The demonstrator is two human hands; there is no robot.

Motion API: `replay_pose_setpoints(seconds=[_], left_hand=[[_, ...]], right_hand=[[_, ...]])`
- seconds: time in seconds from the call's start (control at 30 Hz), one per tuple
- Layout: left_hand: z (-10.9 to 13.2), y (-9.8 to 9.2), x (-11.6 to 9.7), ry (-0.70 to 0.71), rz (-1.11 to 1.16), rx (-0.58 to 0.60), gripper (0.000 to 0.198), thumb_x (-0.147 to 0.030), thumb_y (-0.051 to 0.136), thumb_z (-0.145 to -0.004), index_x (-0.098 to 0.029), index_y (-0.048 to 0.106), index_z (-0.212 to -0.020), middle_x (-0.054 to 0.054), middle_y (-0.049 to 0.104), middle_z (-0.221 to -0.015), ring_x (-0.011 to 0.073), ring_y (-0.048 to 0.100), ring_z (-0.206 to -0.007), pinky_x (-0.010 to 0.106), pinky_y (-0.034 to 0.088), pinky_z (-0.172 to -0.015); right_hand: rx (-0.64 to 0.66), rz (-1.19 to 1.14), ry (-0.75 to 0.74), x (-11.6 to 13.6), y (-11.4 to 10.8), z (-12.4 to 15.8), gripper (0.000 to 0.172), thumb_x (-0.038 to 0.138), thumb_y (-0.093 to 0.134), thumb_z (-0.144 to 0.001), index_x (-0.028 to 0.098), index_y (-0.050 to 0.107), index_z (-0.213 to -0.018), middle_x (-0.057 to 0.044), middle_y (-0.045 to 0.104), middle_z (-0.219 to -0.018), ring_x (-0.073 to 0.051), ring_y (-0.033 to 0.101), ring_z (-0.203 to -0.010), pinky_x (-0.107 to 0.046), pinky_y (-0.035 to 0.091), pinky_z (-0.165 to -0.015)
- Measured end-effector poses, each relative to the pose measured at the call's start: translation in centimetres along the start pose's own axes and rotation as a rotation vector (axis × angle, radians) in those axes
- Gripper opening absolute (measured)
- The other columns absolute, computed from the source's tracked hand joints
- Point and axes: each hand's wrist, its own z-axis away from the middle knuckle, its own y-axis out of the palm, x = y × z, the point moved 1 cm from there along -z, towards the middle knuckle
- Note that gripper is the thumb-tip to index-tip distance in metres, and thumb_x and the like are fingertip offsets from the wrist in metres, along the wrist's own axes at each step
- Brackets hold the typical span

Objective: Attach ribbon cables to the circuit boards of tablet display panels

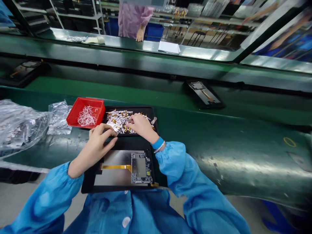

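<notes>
My right hand (140, 126) reaches into a black tray (143, 112), its fingertips on a heap of silver foil strips with amber flex tape (118, 121). I cannot tell whether those fingers pinch a strip. My left hand (99, 147) hovers at the tray's near edge, fingers curved and apart, holding nothing visible. Below both hands lies a black-framed tablet (122, 169) face down, its back open, showing a metal circuit board (141, 167) and a gold flex cable (116, 167). A red plastic bin (85, 112) of curled white strips touches the tray's left side.
Crumpled clear plastic bags (21, 126) lie left on the green conveyor belt (219, 152). Another tablet (203, 94) sits on a black mat farther along. Across the line stands a person in a pink gown (134, 19), one hand on the far bench (129, 42).
</notes>
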Motion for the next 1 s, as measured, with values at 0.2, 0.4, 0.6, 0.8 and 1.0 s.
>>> replay_pose_setpoints(seconds=[0.2,0.4,0.6,0.8,1.0], left_hand=[[-2.8,1.3,-0.3,0.089,-0.034,-0.047,0.018,-0.026,0.045,-0.098,-0.019,0.061,-0.101,0.008,0.057,-0.109,0.0231,0.056,-0.106,0.041,0.040,-0.091],[-6.0,2.7,0.4,0.138,-0.063,-0.032,0.014,-0.024,0.050,-0.096,-0.017,0.059,-0.105,0.010,0.058,-0.108,0.0256,0.053,-0.107,0.042,0.037,-0.092],[-6.4,2.9,-1.0,0.282,0.049,0.078,0.013,-0.023,0.050,-0.097,-0.017,0.060,-0.092,0.004,0.057,-0.095,0.0180,0.053,-0.090,0.034,0.039,-0.084],[-5.4,3.3,-2.5,0.316,0.230,0.049,0.016,-0.021,0.042,-0.099,-0.018,0.050,-0.087,0.006,0.051,-0.096,0.0167,0.050,-0.090,0.031,0.045,-0.080],[-4.4,4.0,-4.1,0.312,0.330,0.019,0.014,-0.021,0.043,-0.100,-0.019,0.052,-0.089,0.006,0.049,-0.099,0.0174,0.049,-0.098,0.033,0.047,-0.086]], right_hand=[[0.011,-0.056,-0.032,-0.6,-1.3,0.2,0.008,0.014,0.065,-0.080,0.016,0.063,-0.073,-0.001,0.061,-0.075,-0.014,0.055,-0.068,-0.026,0.037,-0.065],[-0.068,-0.140,-0.125,-0.8,-2.5,3.0,0.010,0.016,0.062,-0.082,0.017,0.057,-0.073,-0.001,0.056,-0.077,-0.013,0.054,-0.071,-0.026,0.040,-0.068],[-0.074,-0.231,-0.198,-0.9,-3.1,5.5,0.009,0.019,0.064,-0.082,0.017,0.059,-0.075,0.001,0.056,-0.073,-0.011,0.051,-0.065,-0.024,0.038,-0.062],[0.012,-0.517,-0.093,-0.7,-2.9,7.2,0.016,0.034,0.070,-0.083,0.019,0.066,-0.089,0.003,0.063,-0.071,-0.008,0.054,-0.050,-0.023,0.036,-0.050],[0.164,-1.012,0.122,-0.3,-2.5,8.2,0.038,0.053,0.080,-0.069,0.019,0.068,-0.082,0.001,0.070,-0.079,-0.010,0.061,-0.043,-0.025,0.044,-0.046]])
